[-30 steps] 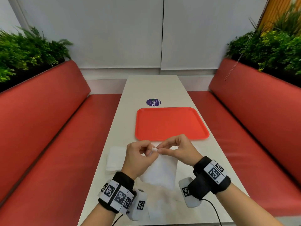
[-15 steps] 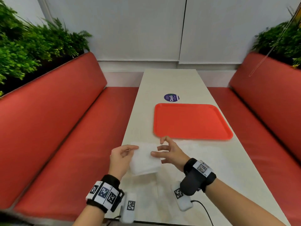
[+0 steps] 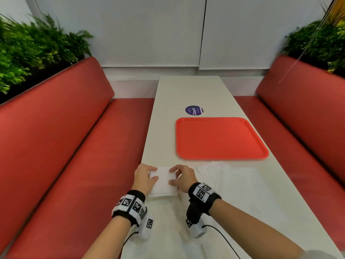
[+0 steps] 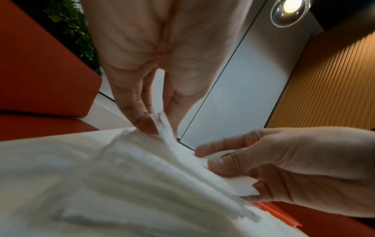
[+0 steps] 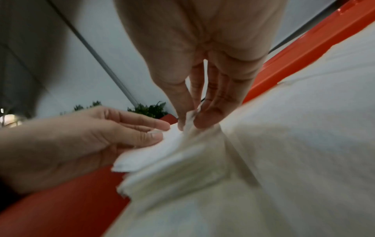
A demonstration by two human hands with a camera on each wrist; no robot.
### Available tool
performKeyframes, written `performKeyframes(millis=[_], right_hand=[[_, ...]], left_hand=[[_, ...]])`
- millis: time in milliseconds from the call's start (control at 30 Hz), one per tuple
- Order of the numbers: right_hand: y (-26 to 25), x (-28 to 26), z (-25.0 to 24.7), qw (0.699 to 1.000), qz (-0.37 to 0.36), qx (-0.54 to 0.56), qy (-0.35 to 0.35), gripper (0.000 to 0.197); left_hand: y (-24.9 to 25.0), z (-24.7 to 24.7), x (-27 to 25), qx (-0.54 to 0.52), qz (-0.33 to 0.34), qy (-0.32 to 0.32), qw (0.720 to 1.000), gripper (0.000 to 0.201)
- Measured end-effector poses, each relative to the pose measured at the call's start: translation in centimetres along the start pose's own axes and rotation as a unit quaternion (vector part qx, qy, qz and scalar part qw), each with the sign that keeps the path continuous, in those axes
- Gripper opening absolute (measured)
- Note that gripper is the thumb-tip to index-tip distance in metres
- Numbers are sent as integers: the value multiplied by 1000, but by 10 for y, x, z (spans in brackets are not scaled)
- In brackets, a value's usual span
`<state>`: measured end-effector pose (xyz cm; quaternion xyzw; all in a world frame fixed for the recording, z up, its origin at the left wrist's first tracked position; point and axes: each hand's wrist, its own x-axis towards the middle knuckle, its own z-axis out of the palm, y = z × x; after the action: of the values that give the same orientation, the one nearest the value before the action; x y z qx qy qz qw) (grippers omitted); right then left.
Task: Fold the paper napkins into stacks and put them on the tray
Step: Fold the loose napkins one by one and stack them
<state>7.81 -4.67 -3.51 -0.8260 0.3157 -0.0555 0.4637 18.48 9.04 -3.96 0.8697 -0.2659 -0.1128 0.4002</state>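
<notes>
A small stack of folded white napkins lies on the white table near its left edge. My left hand pinches the stack's left edge between thumb and fingers. My right hand pinches the right edge, and its fingers bunch the paper upward. The folded napkins fill the lower part of both wrist views. The orange tray sits further back on the table with nothing on it. Unfolded napkins lie spread flat to the right of my hands.
Red bench seats run along both sides of the narrow table. A round purple sticker is stuck behind the tray. Green plants stand above the seat backs. More flat white paper lies between my forearms.
My hands came down from holding one napkin up in the air and moved left. The napkin now lies folded on the stack, held at both sides.
</notes>
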Motion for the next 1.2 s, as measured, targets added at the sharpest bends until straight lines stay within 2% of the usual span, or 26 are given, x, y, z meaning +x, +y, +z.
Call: performKeyframes(millis=[100,200,300,367,400,467,533,633,700,833,1000,1200], right_hand=[[3,0,10,998,-6,-59,-13,38],[6,-8,5,996,-10,-88,-18,41],[17,-24,-23,999,0,-36,12,43],[33,-39,-49,998,30,-27,47,43],[43,-47,-62,996,51,-35,63,44],[66,-63,-87,989,104,-57,88,49],[88,-79,-107,977,167,-90,101,57],[111,-97,-127,962,231,-99,110,65],[122,-104,-134,963,233,-64,117,67],[133,-108,-138,968,199,31,152,60],[136,-106,-133,971,156,42,178,55],[141,-107,-126,974,120,66,180,47]], left_hand=[[-7,4,-1,40,-13,-20,999,29],[0,3,-8,79,-11,-8,997,29],[33,5,-20,146,37,39,988,25],[59,19,-30,130,84,51,987,23],[72,30,-34,92,104,28,990,22],[93,59,-43,10,123,-64,990,23],[111,89,-51,-28,97,-153,983,28],[121,129,-57,-1,45,-235,971,39],[123,147,-62,26,26,-256,966,46],[124,165,-70,32,2,-231,972,49],[126,171,-73,-24,-36,-197,979,57],[132,163,-77,-201,-86,-128,967,44]])
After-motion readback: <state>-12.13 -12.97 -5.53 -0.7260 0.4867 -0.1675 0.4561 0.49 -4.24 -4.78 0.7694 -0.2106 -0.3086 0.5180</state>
